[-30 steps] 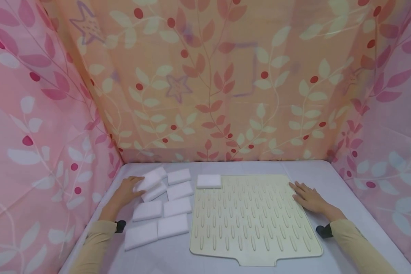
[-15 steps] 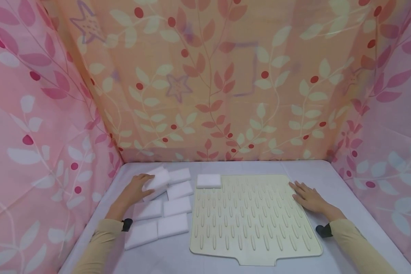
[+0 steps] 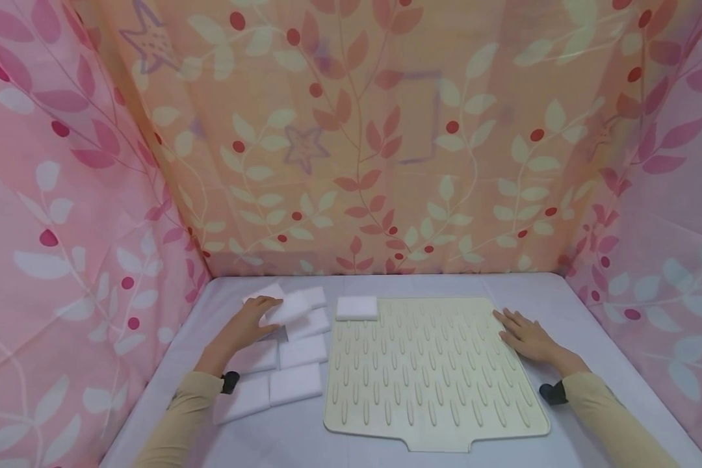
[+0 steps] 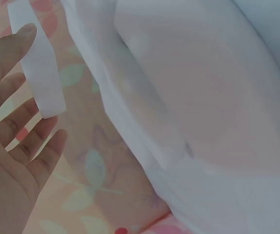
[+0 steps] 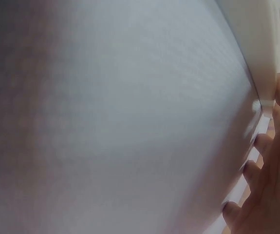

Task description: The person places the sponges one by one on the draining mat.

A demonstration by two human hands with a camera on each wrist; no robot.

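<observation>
White block — pinched by left hand, shifted rightward

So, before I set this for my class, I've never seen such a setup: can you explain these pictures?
There is no machine here, just a person's left hand and right hand, both bare. The wide pictures come from a camera worn on the head; the two close ones come from a camera on each wrist. A cream ridged mat lies on the white table, with one white block on its far left corner. More white blocks lie to the mat's left. The left hand pinches another block between thumb and fingers; the right hand rests at the mat's right edge. Patterned curtains stand behind and on both sides.
</observation>
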